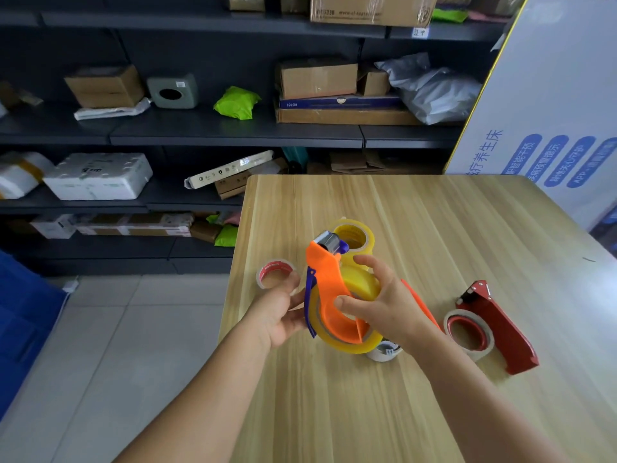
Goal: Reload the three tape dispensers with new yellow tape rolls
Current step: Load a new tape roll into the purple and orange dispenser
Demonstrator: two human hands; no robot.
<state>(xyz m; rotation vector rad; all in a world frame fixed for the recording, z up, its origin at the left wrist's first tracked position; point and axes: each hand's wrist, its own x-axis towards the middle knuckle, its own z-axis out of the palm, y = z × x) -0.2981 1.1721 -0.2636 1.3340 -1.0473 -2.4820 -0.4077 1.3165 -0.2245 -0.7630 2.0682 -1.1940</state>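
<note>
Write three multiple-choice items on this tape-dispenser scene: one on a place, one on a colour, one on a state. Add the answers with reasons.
1. Where does the red dispenser lie?
A. on the table, right of the hands
B. on a shelf
C. on the floor

2. What colour is the dispenser held in both hands?
A. green
B. orange
C. white

3. What is the left hand doing?
A. resting flat on the table
B. hanging idle
C. holding the orange dispenser

Answers:
1. A: it rests on the wooden table beside the right hand.
2. B: the orange dispenser has an orange body, with a yellow tape roll in it.
3. C: its fingers curl round the dispenser's edge.
</note>
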